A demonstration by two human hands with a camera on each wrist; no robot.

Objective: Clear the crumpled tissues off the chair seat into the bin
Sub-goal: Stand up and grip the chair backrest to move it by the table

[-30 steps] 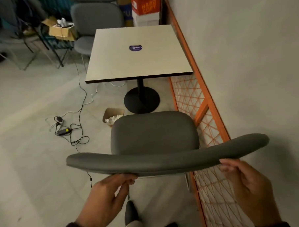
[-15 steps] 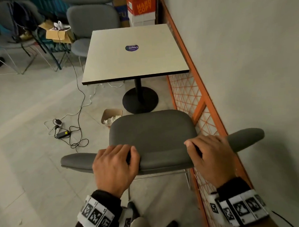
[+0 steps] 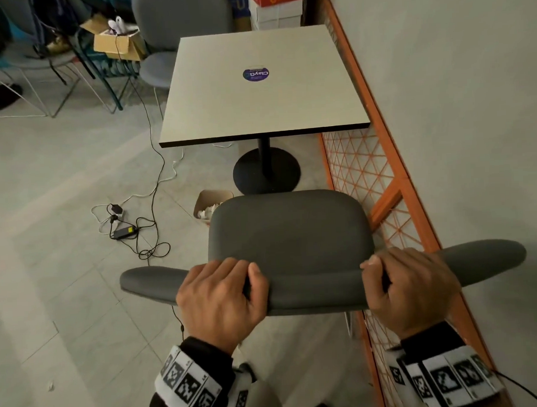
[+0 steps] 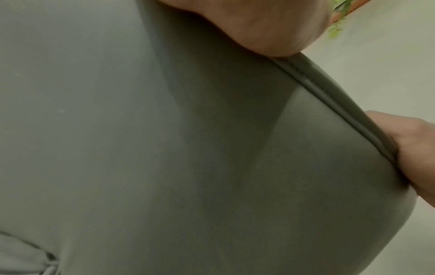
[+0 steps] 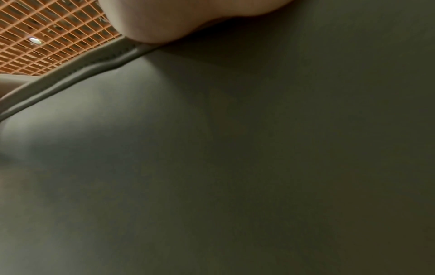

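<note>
A grey padded chair stands in front of me, its seat (image 3: 289,224) bare of tissues in the head view. Both my hands grip the top of its curved backrest (image 3: 314,289): my left hand (image 3: 219,293) left of centre, my right hand (image 3: 409,285) right of centre, fingers curled over the edge. A small cardboard bin (image 3: 213,197) with crumpled white tissues (image 3: 206,211) in it sits on the floor just beyond the seat's left front corner. Grey backrest fabric (image 4: 188,148) fills the left wrist view, and the same fabric (image 5: 235,167) fills the right wrist view.
A square white table (image 3: 256,90) on a black pedestal base (image 3: 266,172) stands beyond the chair. An orange mesh rail (image 3: 382,155) runs along the wall at right. Cables and a power adapter (image 3: 124,231) lie on the floor at left. More chairs and boxes stand at the back.
My hands rose from under the backrest's edge to grip its top. The chair and table have shifted in view as my head moved closer.
</note>
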